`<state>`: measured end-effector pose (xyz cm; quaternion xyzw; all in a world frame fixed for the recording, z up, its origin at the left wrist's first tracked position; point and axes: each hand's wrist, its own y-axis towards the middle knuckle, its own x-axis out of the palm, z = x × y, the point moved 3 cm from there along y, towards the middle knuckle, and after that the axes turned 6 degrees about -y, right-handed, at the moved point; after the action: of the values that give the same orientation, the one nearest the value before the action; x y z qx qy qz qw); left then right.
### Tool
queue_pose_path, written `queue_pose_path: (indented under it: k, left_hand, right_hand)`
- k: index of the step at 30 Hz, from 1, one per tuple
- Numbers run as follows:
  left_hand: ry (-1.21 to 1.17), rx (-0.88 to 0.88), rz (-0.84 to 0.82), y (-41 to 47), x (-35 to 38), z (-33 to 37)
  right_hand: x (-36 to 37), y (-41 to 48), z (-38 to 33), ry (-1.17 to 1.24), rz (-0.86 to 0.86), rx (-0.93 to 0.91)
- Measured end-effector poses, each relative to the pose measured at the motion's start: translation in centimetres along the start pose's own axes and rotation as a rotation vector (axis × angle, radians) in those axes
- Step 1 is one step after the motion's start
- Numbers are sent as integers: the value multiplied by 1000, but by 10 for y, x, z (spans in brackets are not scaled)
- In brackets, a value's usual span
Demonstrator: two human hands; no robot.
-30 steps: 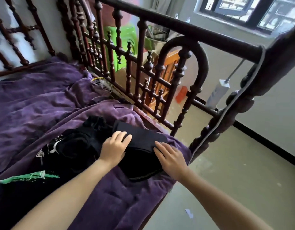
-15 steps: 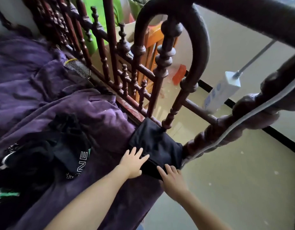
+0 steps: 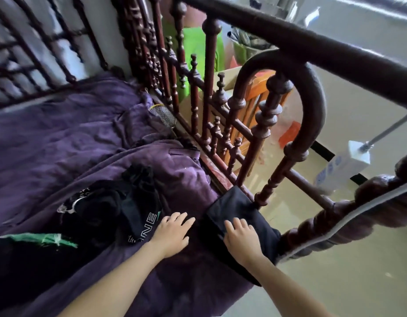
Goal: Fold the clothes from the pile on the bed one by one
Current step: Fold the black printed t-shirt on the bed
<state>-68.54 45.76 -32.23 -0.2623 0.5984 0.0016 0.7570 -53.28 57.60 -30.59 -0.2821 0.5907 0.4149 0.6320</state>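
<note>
At the bed's near corner, a folded black garment [image 3: 239, 209] lies flat on the purple bedspread [image 3: 83, 138], and its far end meets the foot of the turned wooden railing [image 3: 211, 138]. The right hand [image 3: 240, 236] rests palm down on this garment with the fingers straight and slightly spread, so its grip is wide and encloses nothing. The left hand [image 3: 172, 232] lies palm down on the bedspread, between the folded garment and the pile of dark clothes [image 3: 111, 209]. Its fingers are likewise straight, its grip is wide, and it holds nothing. The pile sits just beside the left hand, toward the middle of the bed. It consists of crumpled black items, one with white lettering facing the hand and one with a green printed band at the near left. A mesh racket head [image 3: 163, 114] rests against the railing farther up the bed. Beyond the railing, a white power strip [image 3: 342, 165] hangs above the pale floor [image 3: 335, 271].
</note>
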Motion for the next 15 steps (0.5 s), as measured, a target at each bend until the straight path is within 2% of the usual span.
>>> queue_pose_path:
  k: [7, 15]
  left_hand:
    - [-116, -405, 112, -114, 13, -87]
    - [-219, -744, 211, -251, 49, -158]
  right_hand:
    - [-31, 31, -82, 62, 58, -252]
    - [-60, 30, -186, 107, 45, -491]
